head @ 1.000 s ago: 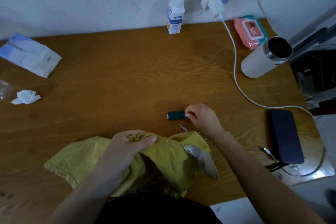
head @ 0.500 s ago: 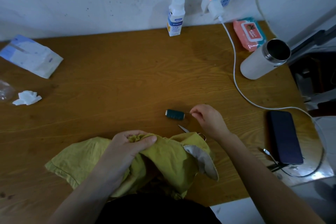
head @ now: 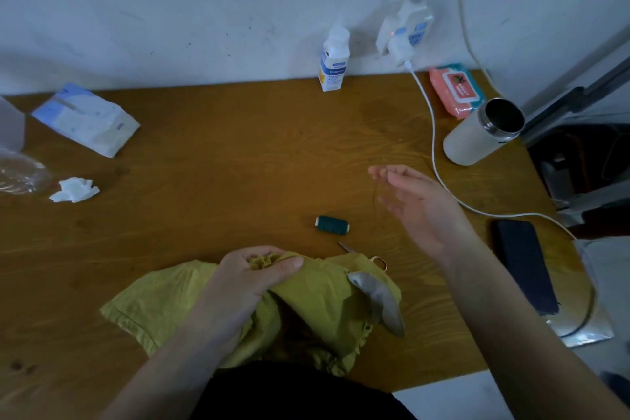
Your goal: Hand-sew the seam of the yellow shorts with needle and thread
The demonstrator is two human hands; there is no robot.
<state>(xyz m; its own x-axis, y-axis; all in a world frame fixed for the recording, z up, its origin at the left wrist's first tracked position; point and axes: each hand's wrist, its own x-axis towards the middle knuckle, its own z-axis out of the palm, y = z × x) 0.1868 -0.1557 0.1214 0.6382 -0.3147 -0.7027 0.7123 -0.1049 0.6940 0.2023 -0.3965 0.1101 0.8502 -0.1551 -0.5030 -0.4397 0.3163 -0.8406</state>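
Yellow shorts (head: 317, 300) lie crumpled at the near edge of the tabletop (head: 204, 181). Our left hand (head: 245, 280) has its grip clamped on a bunched fold, likely to keep the seam presented for stitching. Our right hand (head: 419, 208) hovers toward the right edge, its grip pinched together on a dark thread (head: 375, 196) that hangs from the fingertips. We cannot make out a needle. That grip is well apart from the shorts, with the teal spool (head: 332, 225) between them and the scissors (head: 347, 246) poking out at the shorts' far edge.

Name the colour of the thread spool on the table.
The thread spool is dark teal green, clearest in the head view.
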